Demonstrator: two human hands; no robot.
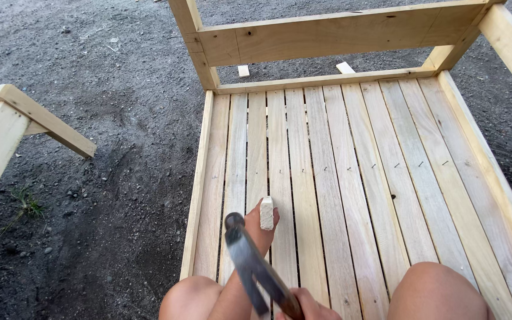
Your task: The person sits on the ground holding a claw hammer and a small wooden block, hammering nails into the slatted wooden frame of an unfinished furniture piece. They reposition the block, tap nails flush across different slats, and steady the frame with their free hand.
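Lower centre of frame: my left hand [260,228] pinched a small pale wood block [266,213] upright against the slatted seat [351,178], fingers closed narrow around it. My right hand [306,305], bottom edge, gripped the hammer [250,261] handle, fist closed; head blurred just left of the block. I judged short taps best, fingertips kept low on the block. Block looked rough-cut, whitish, short, standing on a slat gap. Knees at bottom, dark gravel at left.

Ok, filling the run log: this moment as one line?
left hand: holds small wood block on slatted seat | right hand: grips hammer raised
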